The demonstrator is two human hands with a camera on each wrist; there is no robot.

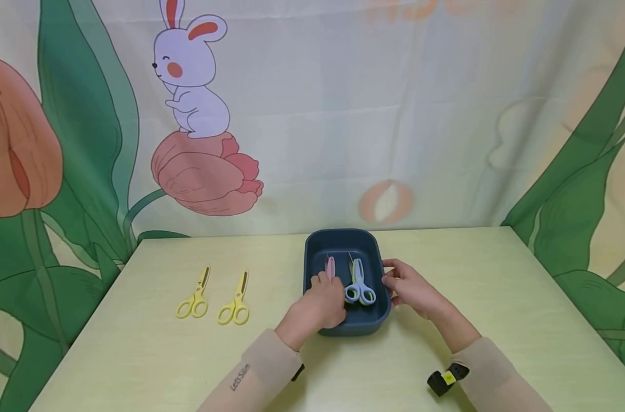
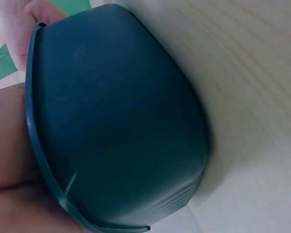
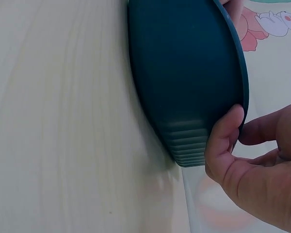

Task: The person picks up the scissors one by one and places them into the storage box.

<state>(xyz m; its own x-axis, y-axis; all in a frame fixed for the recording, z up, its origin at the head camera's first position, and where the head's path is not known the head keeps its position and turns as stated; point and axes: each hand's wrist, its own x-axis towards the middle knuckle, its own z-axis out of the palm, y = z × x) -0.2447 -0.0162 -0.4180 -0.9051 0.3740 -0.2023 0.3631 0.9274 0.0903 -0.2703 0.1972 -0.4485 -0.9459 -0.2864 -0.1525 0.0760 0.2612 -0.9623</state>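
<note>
A dark blue rectangular box stands on the table. My left hand is inside its left half, fingers curled round a pair of pink scissors whose blades point away; the handles are hidden under the hand. Beside it in the box lies a pair of light blue scissors, with green showing under its handles. My right hand pinches the box's right rim, with thumb and fingertips on either side of the edge in the right wrist view. In the left wrist view the box's wall hides the left fingers.
Two pairs of yellow scissors lie on the table left of the box, blades pointing away. Behind the table hangs a curtain printed with a rabbit and tulips. A black wrist camera hangs at the right sleeve.
</note>
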